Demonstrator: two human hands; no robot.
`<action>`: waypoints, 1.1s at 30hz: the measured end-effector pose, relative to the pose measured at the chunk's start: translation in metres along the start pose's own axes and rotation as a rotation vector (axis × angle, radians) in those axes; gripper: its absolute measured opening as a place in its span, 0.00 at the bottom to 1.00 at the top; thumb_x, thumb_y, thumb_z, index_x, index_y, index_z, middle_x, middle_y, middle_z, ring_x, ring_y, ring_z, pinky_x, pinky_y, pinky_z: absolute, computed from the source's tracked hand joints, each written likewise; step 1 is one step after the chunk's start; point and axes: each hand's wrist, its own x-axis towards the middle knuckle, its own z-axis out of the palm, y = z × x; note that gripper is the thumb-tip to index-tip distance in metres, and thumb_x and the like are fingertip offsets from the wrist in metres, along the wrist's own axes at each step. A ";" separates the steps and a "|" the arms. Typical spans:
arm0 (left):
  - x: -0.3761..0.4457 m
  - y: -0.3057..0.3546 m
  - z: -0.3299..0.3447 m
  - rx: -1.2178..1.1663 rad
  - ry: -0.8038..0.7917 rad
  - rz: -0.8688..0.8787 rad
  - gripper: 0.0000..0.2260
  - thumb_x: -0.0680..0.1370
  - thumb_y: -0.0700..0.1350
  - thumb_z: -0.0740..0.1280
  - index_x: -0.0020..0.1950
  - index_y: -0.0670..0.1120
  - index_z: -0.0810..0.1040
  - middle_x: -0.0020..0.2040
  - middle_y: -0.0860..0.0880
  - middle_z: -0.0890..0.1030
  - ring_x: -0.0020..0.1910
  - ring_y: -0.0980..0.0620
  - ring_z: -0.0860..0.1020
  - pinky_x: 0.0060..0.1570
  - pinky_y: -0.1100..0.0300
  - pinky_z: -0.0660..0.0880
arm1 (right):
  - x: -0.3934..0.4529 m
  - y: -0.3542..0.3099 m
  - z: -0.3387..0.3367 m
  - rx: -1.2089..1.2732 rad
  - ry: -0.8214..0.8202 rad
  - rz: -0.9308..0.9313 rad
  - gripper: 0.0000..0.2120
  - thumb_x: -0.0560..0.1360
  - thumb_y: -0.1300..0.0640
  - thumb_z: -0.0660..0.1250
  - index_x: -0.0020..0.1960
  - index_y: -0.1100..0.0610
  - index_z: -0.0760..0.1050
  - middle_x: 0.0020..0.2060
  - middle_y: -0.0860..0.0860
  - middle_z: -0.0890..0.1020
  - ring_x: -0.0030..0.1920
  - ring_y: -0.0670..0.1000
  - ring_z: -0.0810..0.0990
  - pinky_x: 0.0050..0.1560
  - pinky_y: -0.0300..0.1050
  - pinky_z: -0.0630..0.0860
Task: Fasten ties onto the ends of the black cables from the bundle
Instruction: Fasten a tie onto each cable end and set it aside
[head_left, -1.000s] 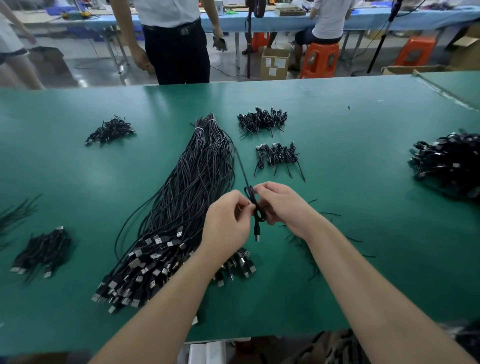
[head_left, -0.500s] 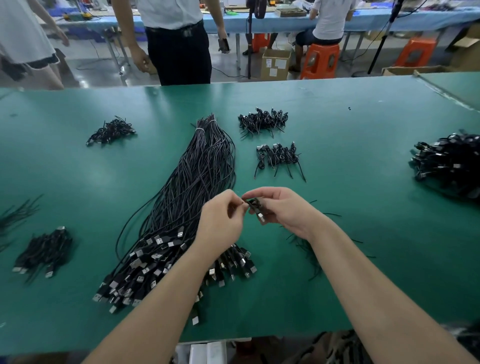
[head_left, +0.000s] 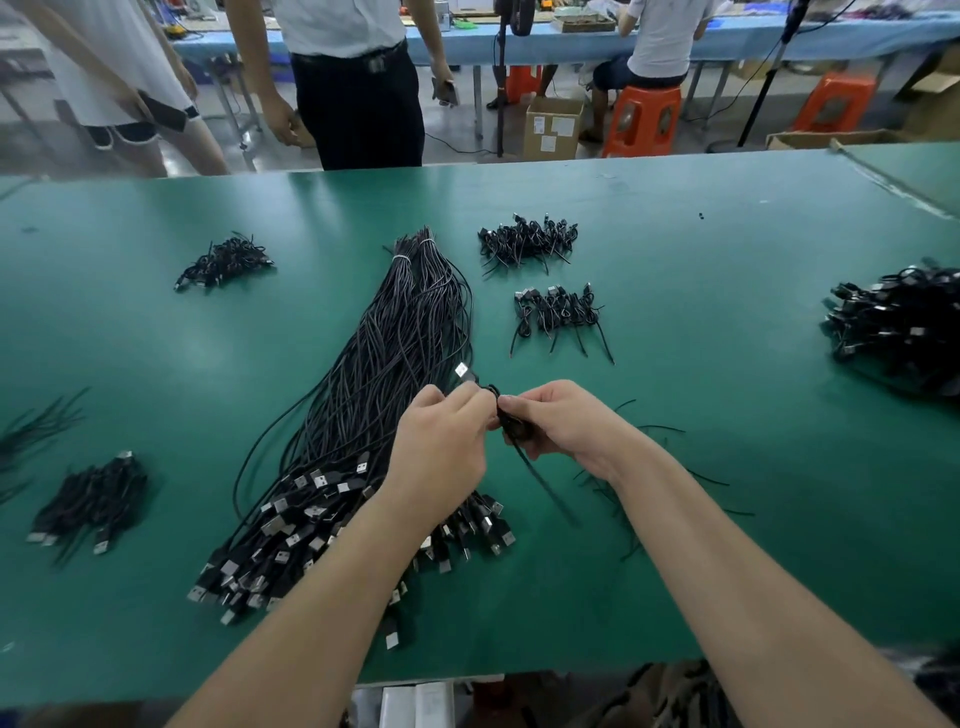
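Observation:
A long bundle of black cables (head_left: 395, 364) lies on the green table (head_left: 701, 364), its silver USB plugs fanned out toward me. Above its right side, my left hand (head_left: 441, 452) and my right hand (head_left: 566, 426) meet. Both pinch a small coiled black cable (head_left: 511, 423). Its silver plug (head_left: 464, 372) sticks up past my left fingertips, and a thin black tail (head_left: 540, 478) hangs down below the coil. Loose black ties (head_left: 670, 478) lie on the table under my right wrist.
Piles of coiled cables sit at far left (head_left: 223, 260), near left (head_left: 88, 504), centre back (head_left: 527, 241), centre (head_left: 558, 312) and far right (head_left: 904, 327). People stand beyond the table's far edge (head_left: 358, 83). Orange stools (head_left: 641, 119) and a cardboard box (head_left: 553, 127) are behind.
The coil has been turned in my fingers: its plug now points up and left past my left hand, and a tail hangs down. Both hands stayed in about the same spot.

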 end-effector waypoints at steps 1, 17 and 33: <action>-0.001 -0.001 0.001 0.080 0.013 0.083 0.11 0.70 0.28 0.72 0.38 0.43 0.77 0.35 0.50 0.76 0.28 0.47 0.65 0.37 0.58 0.64 | 0.000 0.000 0.000 0.025 -0.015 0.033 0.15 0.81 0.51 0.67 0.45 0.60 0.86 0.33 0.53 0.84 0.34 0.50 0.76 0.36 0.41 0.77; 0.002 -0.003 0.008 -0.798 -0.152 -0.814 0.08 0.79 0.37 0.70 0.40 0.41 0.77 0.29 0.49 0.76 0.28 0.53 0.73 0.34 0.56 0.72 | 0.008 0.008 0.001 -0.212 0.101 -0.206 0.09 0.80 0.52 0.69 0.57 0.53 0.83 0.35 0.52 0.81 0.35 0.49 0.74 0.39 0.46 0.73; 0.001 -0.005 0.004 -0.752 -0.153 -0.842 0.07 0.80 0.41 0.69 0.42 0.45 0.78 0.27 0.51 0.78 0.28 0.53 0.73 0.31 0.60 0.70 | 0.005 0.015 -0.006 0.082 -0.077 -0.106 0.08 0.78 0.61 0.71 0.56 0.54 0.84 0.43 0.48 0.85 0.37 0.42 0.78 0.41 0.38 0.77</action>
